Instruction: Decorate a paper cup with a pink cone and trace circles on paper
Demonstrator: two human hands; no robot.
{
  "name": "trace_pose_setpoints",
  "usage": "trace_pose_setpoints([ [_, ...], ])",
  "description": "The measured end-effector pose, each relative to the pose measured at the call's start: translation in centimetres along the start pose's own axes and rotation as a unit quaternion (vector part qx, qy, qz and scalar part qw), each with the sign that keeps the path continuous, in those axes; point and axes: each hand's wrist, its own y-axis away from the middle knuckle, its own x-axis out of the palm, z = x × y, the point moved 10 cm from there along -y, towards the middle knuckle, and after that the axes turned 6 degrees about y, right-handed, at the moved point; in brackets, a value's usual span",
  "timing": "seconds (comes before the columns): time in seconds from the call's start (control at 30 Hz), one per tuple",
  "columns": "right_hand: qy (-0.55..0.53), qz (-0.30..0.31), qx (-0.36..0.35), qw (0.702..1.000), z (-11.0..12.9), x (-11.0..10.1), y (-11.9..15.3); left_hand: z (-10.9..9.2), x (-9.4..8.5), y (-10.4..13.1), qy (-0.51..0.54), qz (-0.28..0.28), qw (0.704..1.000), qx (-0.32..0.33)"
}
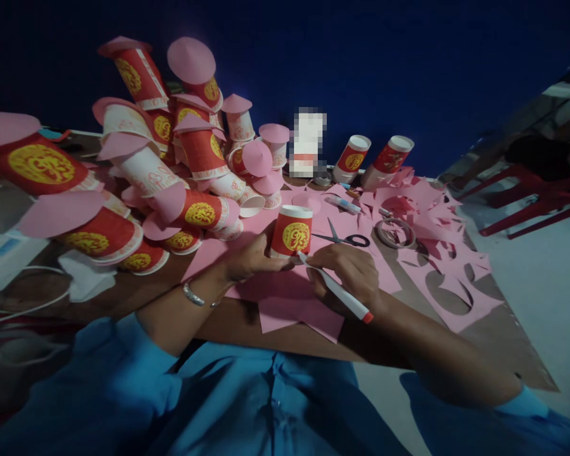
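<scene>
My left hand (251, 258) is wrapped round the lower left side of a red paper cup (289, 233) with a yellow round emblem. The cup is upright, its white rim at the top. Between the fingers of my right hand (349, 269) is a white marker pen (344, 294) with a red end. Its tip is at the lower edge of the cup; whether it touches cannot be made out. Pink paper sheets (244, 285) lie beneath both hands. Just behind my right hand is a pair of scissors (337, 238) with black handles, blades parted.
Red and white paper cups with pink paper cones (204, 152) are piled at the left. Two cup stacks (354, 155) stand at the back. A tape roll (396, 233), a glue stick (344, 204) and cut pink scraps (449, 278) lie at the right. A red chair (532, 190) stands beyond.
</scene>
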Motion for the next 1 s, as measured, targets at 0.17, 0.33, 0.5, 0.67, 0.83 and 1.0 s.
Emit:
trace_pose_setpoints([
  [0.17, 0.011, -0.005, 0.006, 1.000, 0.03, -0.19, -0.22, 0.25, -0.08, -0.04, 0.018, 0.003, 1.000, 0.003],
  [0.33, 0.013, -0.009, 0.011, 1.000, 0.10, -0.26, -0.34, 0.42, -0.26, 0.03, 0.023, -0.004, 1.000, -0.009],
  [0.5, 0.012, -0.012, 0.009, 1.000, 0.06, -0.22, -0.24, 0.18, -0.12, -0.01, 0.013, 0.003, 1.000, -0.006],
  [0.67, 0.005, -0.014, 0.012, 1.000, -0.13, -0.31, -0.27, 0.17, 0.14, -0.09, 0.017, 0.009, 1.000, -0.004],
  [0.83, 0.015, -0.008, 0.023, 1.000, -0.30, -0.47, -0.41, 0.04, 0.50, -0.10, 0.035, 0.023, 0.999, 0.001],
  [1.0, 0.026, -0.011, 0.030, 0.999, -0.33, -0.58, -0.49, 0.18, 0.37, -0.04, 0.058, 0.021, 0.998, -0.010],
])
